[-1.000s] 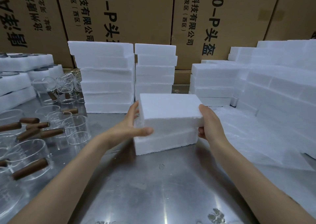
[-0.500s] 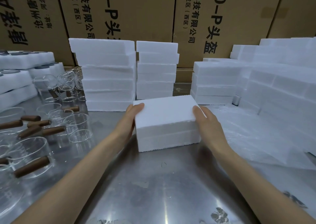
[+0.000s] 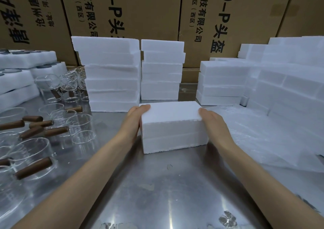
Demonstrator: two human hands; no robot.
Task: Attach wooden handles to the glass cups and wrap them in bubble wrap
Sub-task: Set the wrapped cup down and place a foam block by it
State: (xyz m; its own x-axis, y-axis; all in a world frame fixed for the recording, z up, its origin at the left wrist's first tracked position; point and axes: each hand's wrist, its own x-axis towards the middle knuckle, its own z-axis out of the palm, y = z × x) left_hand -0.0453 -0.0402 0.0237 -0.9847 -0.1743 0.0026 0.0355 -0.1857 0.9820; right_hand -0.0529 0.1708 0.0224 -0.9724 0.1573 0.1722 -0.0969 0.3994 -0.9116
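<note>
A white foam box (image 3: 171,122), made of two halves closed one on the other, stands on the steel table (image 3: 157,185) in the middle. My left hand (image 3: 133,122) lies flat against its left end, fingers straight. My right hand (image 3: 213,122) presses the right end the same way. Several glass cups stand at the left; the nearest glass cup (image 3: 29,157) carries a brown wooden handle (image 3: 33,167). Loose wooden handles (image 3: 43,123) lie among the cups farther back. A sheet of bubble wrap (image 3: 263,137) is spread on the table at the right.
Stacks of foam boxes (image 3: 112,74) stand right behind the one between my hands, with more stacked foam (image 3: 222,81) at the back right and along the right side. Foam trays (image 3: 15,81) sit far left. Large cardboard cartons (image 3: 149,10) form a wall behind.
The tilted upper foam half has come down flush onto the lower half. My left thumb has left the top, and both hands now lie flat on the box ends.
</note>
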